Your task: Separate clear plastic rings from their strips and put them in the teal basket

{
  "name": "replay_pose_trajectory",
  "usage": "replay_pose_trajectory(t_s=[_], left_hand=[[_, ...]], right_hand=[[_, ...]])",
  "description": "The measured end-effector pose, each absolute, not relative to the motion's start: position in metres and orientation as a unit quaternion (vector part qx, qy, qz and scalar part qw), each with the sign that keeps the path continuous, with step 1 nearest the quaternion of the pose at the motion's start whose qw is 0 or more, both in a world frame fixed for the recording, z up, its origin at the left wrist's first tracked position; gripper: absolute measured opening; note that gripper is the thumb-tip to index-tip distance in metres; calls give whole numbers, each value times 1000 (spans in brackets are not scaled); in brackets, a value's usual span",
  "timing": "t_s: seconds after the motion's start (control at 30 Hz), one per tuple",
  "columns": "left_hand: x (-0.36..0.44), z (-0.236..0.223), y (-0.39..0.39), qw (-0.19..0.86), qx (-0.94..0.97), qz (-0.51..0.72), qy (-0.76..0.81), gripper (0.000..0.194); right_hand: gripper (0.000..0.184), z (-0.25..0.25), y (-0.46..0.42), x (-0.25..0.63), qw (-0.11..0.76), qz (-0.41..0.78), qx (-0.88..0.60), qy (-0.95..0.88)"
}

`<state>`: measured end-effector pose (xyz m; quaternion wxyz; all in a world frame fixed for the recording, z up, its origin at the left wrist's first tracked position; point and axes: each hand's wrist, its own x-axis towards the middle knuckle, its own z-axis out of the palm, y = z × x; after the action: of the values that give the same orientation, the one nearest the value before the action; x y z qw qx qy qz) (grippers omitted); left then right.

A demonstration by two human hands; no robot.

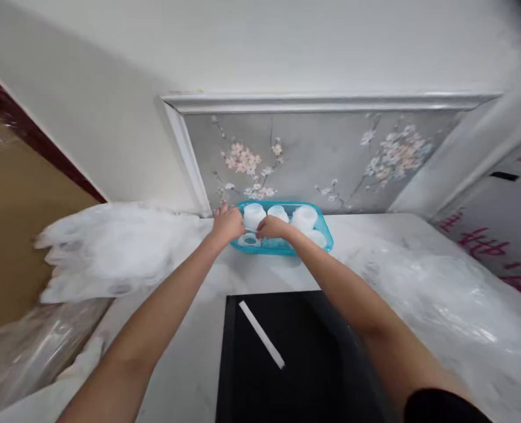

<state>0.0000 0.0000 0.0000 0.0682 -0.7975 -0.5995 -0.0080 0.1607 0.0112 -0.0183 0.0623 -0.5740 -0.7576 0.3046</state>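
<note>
A blue plastic tray point(271, 249) stands against the wall panel with several white round pieces in it, like short stacks or rolls point(254, 212). My left hand point(228, 224) is at the tray's left end, its thumb side turned inward and its fingers curled, some hidden behind the hand. Over the tray's left half, my right hand point(272, 227) is closed in a pinch at the fingertips. Between the two hands lies a white ring-like piece point(249, 239) near the front wall. What either hand pinches is too small to make out.
A black mat point(313, 352) lies in front of the tray, with a white strip point(261, 335) on it. White bagged material point(123, 249) is piled at left. Clear plastic bags point(445, 299) cover the right side. A cardboard surface point(22, 223) borders the far left.
</note>
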Motion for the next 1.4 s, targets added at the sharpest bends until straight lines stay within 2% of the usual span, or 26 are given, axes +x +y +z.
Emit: replay_pose_trajectory(t_s=[0.27, 0.47, 0.57, 0.8, 1.1, 1.23, 1.4], left_hand=[[-5, -16, 1, 76, -799, 5, -597, 20], [-1, -23, 6, 72, -799, 20, -597, 38], [3, -27, 6, 74, -797, 28, -598, 44], [13, -39, 10, 86, -788, 29, -609, 40], [14, -35, 6, 88, -785, 16, -613, 40], [11, -35, 5, 75, -780, 10, -621, 40], [11, -28, -5, 47, -782, -10, -621, 45]], right_hand=[[10, -29, 11, 145, 44, 257, -616, -743], [33, -25, -1, 140, 34, 181, -648, -739], [36, -25, -3, 137, 27, 153, -654, -740], [30, -33, -3, 133, 4, 133, -640, -757], [32, -32, 0, 133, -22, 131, -648, -750], [33, -31, -5, 130, -11, 135, -657, -742], [44, -14, -14, 132, 25, 120, -667, -735]])
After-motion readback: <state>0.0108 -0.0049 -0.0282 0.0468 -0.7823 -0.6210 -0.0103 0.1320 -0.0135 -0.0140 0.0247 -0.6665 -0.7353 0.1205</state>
